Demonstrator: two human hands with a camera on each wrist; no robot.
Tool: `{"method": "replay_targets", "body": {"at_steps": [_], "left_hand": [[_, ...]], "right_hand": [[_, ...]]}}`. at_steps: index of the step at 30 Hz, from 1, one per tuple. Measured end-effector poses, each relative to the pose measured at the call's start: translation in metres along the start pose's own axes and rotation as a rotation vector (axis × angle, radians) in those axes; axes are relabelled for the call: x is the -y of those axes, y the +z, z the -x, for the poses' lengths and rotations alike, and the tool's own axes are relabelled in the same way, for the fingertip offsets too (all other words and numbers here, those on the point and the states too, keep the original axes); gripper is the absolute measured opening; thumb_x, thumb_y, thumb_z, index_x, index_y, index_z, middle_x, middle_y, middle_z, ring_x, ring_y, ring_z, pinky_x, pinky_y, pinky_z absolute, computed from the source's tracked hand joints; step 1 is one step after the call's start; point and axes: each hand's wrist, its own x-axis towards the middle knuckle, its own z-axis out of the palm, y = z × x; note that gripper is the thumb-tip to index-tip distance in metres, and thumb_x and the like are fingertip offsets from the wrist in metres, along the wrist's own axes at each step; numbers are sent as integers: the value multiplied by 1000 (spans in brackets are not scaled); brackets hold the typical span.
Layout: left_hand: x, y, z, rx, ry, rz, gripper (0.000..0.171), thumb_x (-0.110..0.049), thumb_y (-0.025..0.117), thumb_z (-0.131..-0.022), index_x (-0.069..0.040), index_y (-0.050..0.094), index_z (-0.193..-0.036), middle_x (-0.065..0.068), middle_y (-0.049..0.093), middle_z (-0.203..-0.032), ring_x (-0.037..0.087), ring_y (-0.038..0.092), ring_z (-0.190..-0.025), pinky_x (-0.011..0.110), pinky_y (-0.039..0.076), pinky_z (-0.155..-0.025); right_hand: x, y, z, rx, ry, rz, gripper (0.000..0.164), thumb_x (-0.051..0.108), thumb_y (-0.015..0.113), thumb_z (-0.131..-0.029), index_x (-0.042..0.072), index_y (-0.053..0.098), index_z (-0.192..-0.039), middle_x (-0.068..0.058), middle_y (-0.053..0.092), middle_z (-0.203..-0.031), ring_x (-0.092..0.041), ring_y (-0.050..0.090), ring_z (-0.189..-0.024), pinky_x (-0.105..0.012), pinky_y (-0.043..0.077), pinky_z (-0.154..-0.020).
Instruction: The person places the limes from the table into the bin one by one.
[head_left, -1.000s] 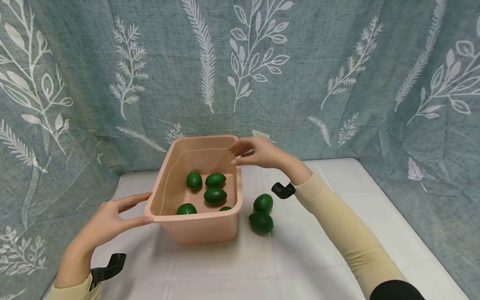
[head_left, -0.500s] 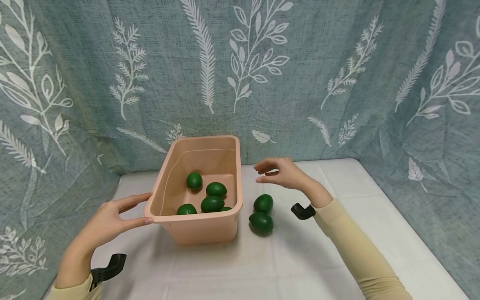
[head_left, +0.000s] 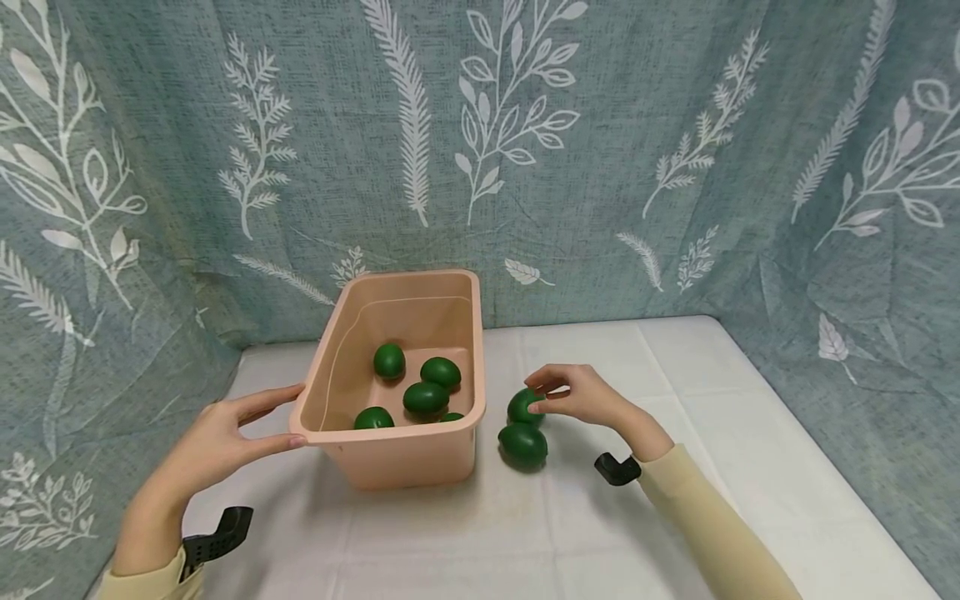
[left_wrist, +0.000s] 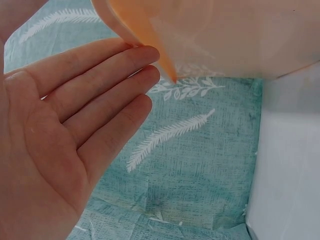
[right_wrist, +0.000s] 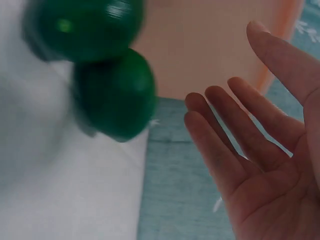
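My left hand (head_left: 206, 442) rests on the left side of a peach-coloured plastic bin (head_left: 405, 462), its fingers nearly straight. The thumb touches the near left corner, and in the left wrist view the fingertips (left_wrist: 150, 55) meet the bin's rim. Inside the bin lie several smooth, dark green, lime-like fruits (head_left: 426, 399). Two more stand on the table right of the bin: a rear fruit (head_left: 521, 407) and a front fruit (head_left: 523, 446), close together. My right hand (head_left: 585, 396) hovers at the rear one, thumb and fingers apart, overlapping it in the head view. Nothing is in its grasp.
A white cloth (head_left: 600, 533) covers the table. Behind and on both sides hangs a blue-green curtain (head_left: 555, 208) with white leaf prints. Each wrist wears a black camera mount, such as the right mount (head_left: 617, 469).
My right hand has come from over the bin's right rim, rightward and down to the rear fruit on the table. Two fruits in the bin have rolled slightly. The left hand has stayed put.
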Motion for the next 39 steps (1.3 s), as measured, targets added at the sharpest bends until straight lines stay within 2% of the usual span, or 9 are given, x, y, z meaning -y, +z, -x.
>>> {"method": "replay_targets", "body": {"at_steps": [7, 17, 28, 39], "left_hand": [[-1, 1, 1, -7, -1, 1, 60, -42, 73, -82, -25, 53, -136, 4, 56, -135, 39, 49, -125, 55, 47, -93], [1, 1, 2, -6, 1, 5, 61, -42, 73, -82, -24, 53, -136, 4, 56, -135, 40, 49, -125, 58, 46, -92], [2, 2, 3, -15, 5, 2, 60, -42, 73, -81, -25, 54, -136, 3, 57, -134, 39, 49, -124, 57, 46, -92], [0, 0, 3, 3, 16, 32, 60, -40, 73, -82, -22, 54, -136, 7, 56, -135, 43, 48, -125, 59, 45, -93]], "right_hand": [[-13, 14, 14, 15, 7, 9, 45, 33, 74, -82, 7, 63, -118, -8, 65, -116, -24, 63, -108, -25, 55, -88], [-31, 34, 31, 27, 38, -19, 44, 30, 77, -80, 7, 63, -116, -9, 63, -117, -26, 63, -106, -23, 56, -85], [-33, 47, 28, -2, 52, 32, 51, 32, 82, -74, 10, 62, -116, -8, 65, -111, -19, 66, -95, -20, 56, -77], [-28, 50, 25, -14, 81, 43, 51, 29, 83, -72, 11, 61, -115, -7, 65, -110, -19, 66, -94, -22, 56, -77]]}}
